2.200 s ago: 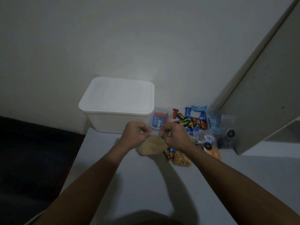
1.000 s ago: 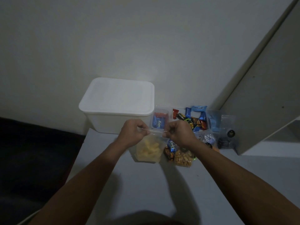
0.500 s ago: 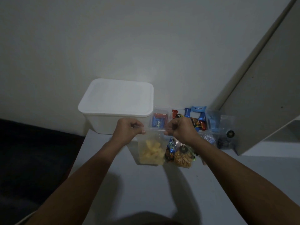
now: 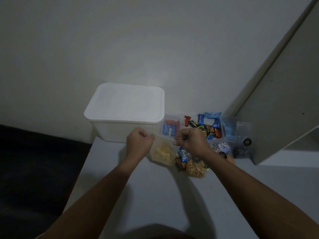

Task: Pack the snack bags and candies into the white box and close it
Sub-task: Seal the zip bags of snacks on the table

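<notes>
I pinch the top of the yellow snack bag between my left hand and right hand, and the shut white box just behind them needs opening next, I think.

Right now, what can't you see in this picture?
Head view only:
- Inside the white box: its lid covers it.
- Fingertips of left hand and right hand: curled under, pinching the clear bag.
- Dark pouch: too dim to read.

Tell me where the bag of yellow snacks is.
Centre of the head view: the bag of yellow snacks hangs between both hands, in front of the white box.
</notes>
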Available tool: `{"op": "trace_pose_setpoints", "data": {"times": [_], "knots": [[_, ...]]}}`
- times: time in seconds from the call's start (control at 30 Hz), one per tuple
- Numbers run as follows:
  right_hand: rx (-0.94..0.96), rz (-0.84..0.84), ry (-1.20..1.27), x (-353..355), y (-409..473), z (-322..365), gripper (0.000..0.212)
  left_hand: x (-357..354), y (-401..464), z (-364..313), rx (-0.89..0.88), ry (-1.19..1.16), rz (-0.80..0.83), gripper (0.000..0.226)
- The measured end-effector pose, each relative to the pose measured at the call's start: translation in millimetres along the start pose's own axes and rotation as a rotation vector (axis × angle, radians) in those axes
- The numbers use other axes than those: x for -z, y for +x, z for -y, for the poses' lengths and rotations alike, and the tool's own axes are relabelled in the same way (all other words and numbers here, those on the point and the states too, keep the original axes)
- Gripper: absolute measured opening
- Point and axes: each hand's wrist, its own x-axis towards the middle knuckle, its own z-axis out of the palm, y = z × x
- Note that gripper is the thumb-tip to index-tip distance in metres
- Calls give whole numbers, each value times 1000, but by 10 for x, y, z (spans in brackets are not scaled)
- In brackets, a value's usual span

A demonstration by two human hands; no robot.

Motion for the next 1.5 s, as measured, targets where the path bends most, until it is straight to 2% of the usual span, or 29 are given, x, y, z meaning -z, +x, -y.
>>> {"op": "trace_pose_setpoints", "data": {"times": [0.1,0.17,0.37,0.53,0.6,0.73,0.97,1.13,1.3,1.5], "knots": [[3,-17,15,-58,-9,-14,11,-34,-36,-90,382,-331,280,38],[14,-15,12,-83,-23,-22,14,-37,-47,-113,441,-400,346,35],[-32,38,60,-84,-70,-9,14,-32,-17,-69,422,-453,365,20],[0,80,105,-93,-62,-5,8,-58,-69,-85,382,-452,405,12],[1,70,68,-110,-42,-3,7,-72,-92,-85,344,-429,419,13],[-11,59,-6,-112,-30,19,23,-68,-104,-67,288,-373,425,16],[25,146,-46,-150,-55,4,25,-90,-104,-34,239,-324,428,18],[-4,20,-31,-208,-55,-30,23,-52,-76,-17,184,-243,461,11],[-13,-5,-11,-273,-63,-6,12,-25,-56,-57,199,-238,440,11],[99,30,-80,-258,-68,10,8,-25,-21,-52,414,-345,312,15]]}}
